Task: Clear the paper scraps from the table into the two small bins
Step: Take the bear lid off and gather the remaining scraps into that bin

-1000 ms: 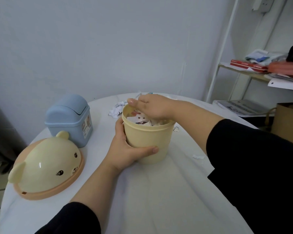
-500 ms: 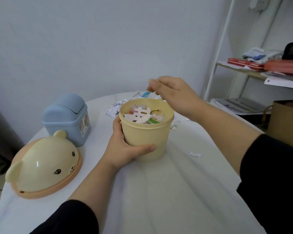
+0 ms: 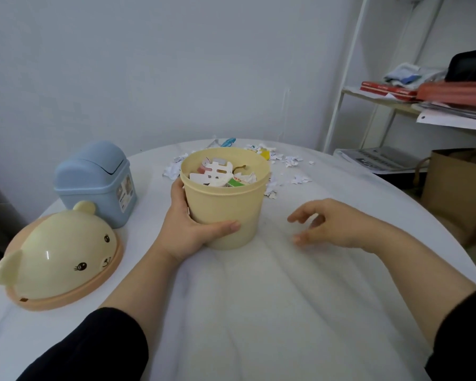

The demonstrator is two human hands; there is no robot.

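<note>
a cream, dome-shaped plastic lid with a bear face and a peach rim (image 3: 58,259) lies well to the left of the pale yellow round plastic bin (image 3: 226,215). a light blue plastic bin with a swing flap (image 3: 94,182) stands just behind the lid, also left of the yellow bin.

the person's left grip (image 3: 187,232) is wrapped round the yellow bin's left wall, thumb across its front, steadying it upright on the round counter under a white cloth (image 3: 259,312). the yellow bin is uncovered and filled close to its rim with cut and torn paper (image 3: 220,174).

behind the yellow bin and to its right, small white torn paper scraps (image 3: 283,160) are scattered on the counter, a few just beside its right wall. right of the yellow bin, the right grip (image 3: 333,224) hovers low over the cloth, fingers loosely curled, holding nothing. farther right, off the counter, stand a white metal shelf of books and papers (image 3: 374,97) and a brown paper bag (image 3: 456,188).

the work looks partly done. the yellow bin has little room left, so more paper pushed in may spill over its rim; the blue bin probably has to take the rest. the scraps are tiny and light. a loose pinch could drop them, and a careless sweep could send them off the counter's far edge behind the yellow bin. dragging the bin over the wrinkled cloth could bunch it and tip the load.
</note>
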